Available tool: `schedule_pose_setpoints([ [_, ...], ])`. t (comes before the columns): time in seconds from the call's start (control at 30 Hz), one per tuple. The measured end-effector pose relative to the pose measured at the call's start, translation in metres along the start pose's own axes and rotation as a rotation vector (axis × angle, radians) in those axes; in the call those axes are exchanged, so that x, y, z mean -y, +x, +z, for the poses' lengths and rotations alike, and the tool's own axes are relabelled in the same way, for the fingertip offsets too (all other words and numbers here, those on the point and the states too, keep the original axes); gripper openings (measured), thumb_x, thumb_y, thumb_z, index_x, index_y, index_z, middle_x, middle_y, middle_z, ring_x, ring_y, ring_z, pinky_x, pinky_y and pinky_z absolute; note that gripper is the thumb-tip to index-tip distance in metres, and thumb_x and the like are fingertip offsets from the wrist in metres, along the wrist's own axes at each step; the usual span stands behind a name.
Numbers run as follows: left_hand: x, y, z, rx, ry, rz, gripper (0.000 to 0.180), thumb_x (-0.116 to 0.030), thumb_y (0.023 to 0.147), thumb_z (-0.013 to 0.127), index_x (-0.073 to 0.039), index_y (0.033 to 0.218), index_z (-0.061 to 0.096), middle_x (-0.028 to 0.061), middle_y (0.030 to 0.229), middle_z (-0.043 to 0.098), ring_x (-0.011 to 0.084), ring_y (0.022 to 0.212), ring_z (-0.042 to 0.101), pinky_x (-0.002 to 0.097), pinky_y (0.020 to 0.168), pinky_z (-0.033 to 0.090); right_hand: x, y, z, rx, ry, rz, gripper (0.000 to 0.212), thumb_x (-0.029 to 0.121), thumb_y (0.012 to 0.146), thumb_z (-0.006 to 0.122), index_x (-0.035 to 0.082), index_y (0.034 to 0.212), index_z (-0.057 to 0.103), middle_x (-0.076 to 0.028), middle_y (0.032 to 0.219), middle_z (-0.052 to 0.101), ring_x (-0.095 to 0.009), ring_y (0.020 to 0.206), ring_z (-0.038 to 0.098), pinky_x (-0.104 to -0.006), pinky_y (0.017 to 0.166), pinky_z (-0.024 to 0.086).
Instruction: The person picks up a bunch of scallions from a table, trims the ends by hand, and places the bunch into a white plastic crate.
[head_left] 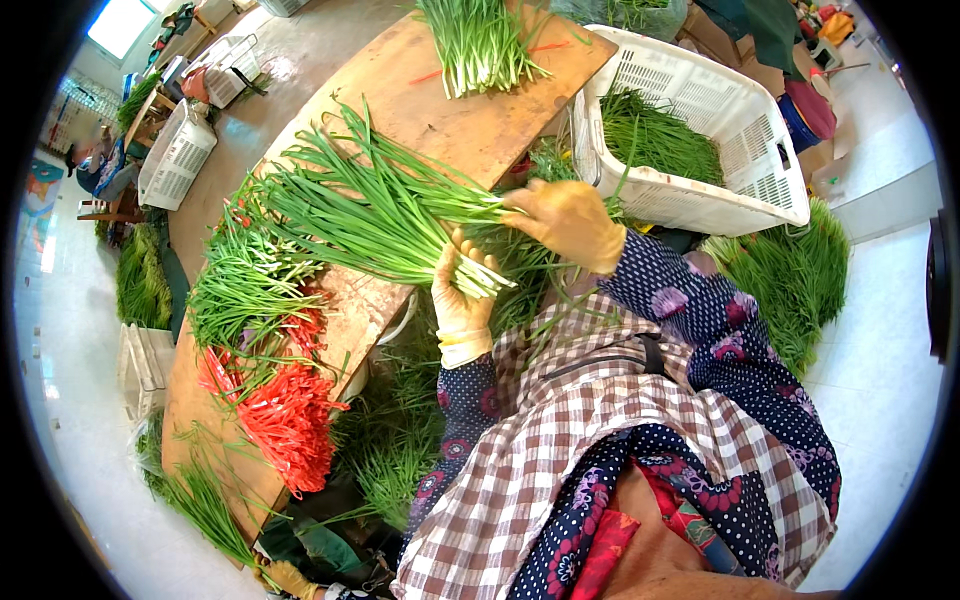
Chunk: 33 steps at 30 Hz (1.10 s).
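Observation:
My left hand (462, 305), in a pale yellow glove, is closed around the white stem ends of a bunch of garlic chives (350, 215). The green leaves fan out to the left over the wooden table (385, 95). Just right of it, my right hand (570, 225), gloved in darker yellow, has its fingers bent together on the stem ends of a thinner lot of chives (465, 205). Those leaves lie across the top of the bunch. My right fingertips are partly hidden.
A white crate (790, 190) of chives stands at the right, beside a green heap (790, 290). Another bunch (475, 45) lies at the table's far end. Loose chives (250, 280) and red strips (290, 420) lie left. Another person's gloved hand (290, 578) touches chives lower left.

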<state>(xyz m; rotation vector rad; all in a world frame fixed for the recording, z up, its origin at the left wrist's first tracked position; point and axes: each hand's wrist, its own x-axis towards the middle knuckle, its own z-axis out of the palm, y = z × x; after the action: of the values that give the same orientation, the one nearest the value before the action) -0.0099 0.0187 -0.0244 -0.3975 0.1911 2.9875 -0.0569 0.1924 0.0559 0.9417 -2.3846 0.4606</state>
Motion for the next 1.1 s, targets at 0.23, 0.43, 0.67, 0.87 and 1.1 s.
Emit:
schedule_pose_setpoints([
  [0.23, -0.019, -0.003, -0.011, 0.036, 0.128, -0.072, 0.025, -0.014, 0.087, 0.053, -0.002, 0.108, 0.056, 0.0029, 0.07, 0.06, 0.013, 0.058, 0.057, 0.0263, 0.052, 0.047, -0.035, 0.024, 0.051, 0.103, 0.028, 0.007, 0.013, 0.02, 0.076, 0.059, 0.009, 0.081, 0.062, -0.009, 0.066, 0.058, -0.026, 0.059, 0.059, -0.033, 0.057, 0.047],
  [0.43, -0.012, 0.007, -0.005, -0.022, 0.218, -0.014, 0.023, -0.014, 0.082, 0.06, 0.0, 0.1, 0.059, 0.0046, 0.073, 0.063, 0.0127, 0.06, 0.061, 0.028, 0.056, 0.053, -0.033, 0.028, 0.054, 0.315, 0.517, 0.337, 0.021, 0.027, 0.08, 0.058, 0.009, 0.089, 0.065, -0.014, 0.083, 0.063, -0.028, 0.075, 0.062, -0.0361, 0.066, 0.048],
  [0.67, 0.01, 0.029, -0.001, -0.165, 0.173, 0.019, 0.012, -0.016, 0.08, 0.063, -0.009, 0.088, 0.058, 0.0021, 0.082, 0.061, 0.0136, 0.074, 0.059, 0.0317, 0.068, 0.048, -0.02, 0.032, 0.055, 0.465, 0.248, 0.059, 0.025, 0.024, 0.078, 0.058, 0.006, 0.095, 0.064, -0.014, 0.087, 0.062, -0.028, 0.081, 0.061, -0.035, 0.071, 0.048],
  [0.87, 0.016, 0.032, -0.002, -0.202, 0.251, 0.067, 0.018, -0.017, 0.079, 0.065, -0.007, 0.091, 0.056, 0.002, 0.076, 0.056, 0.0124, 0.065, 0.055, 0.0294, 0.06, 0.049, -0.009, 0.045, 0.057, 0.651, 0.186, 0.202, 0.025, 0.023, 0.073, 0.062, 0.003, 0.088, 0.063, -0.015, 0.085, 0.063, -0.027, 0.081, 0.061, -0.0336, 0.072, 0.048],
  [1.1, 0.019, 0.038, 0.005, -0.27, 0.283, 0.113, 0.009, -0.019, 0.079, 0.064, -0.012, 0.081, 0.057, -0.0036, 0.071, 0.056, 0.01, 0.063, 0.053, 0.0285, 0.059, 0.044, -0.026, 0.042, 0.047, 0.574, 0.864, 0.636, 0.021, 0.021, 0.073, 0.064, 0.003, 0.082, 0.065, -0.009, 0.062, 0.061, -0.014, 0.053, 0.056, -0.0266, 0.051, 0.044],
])
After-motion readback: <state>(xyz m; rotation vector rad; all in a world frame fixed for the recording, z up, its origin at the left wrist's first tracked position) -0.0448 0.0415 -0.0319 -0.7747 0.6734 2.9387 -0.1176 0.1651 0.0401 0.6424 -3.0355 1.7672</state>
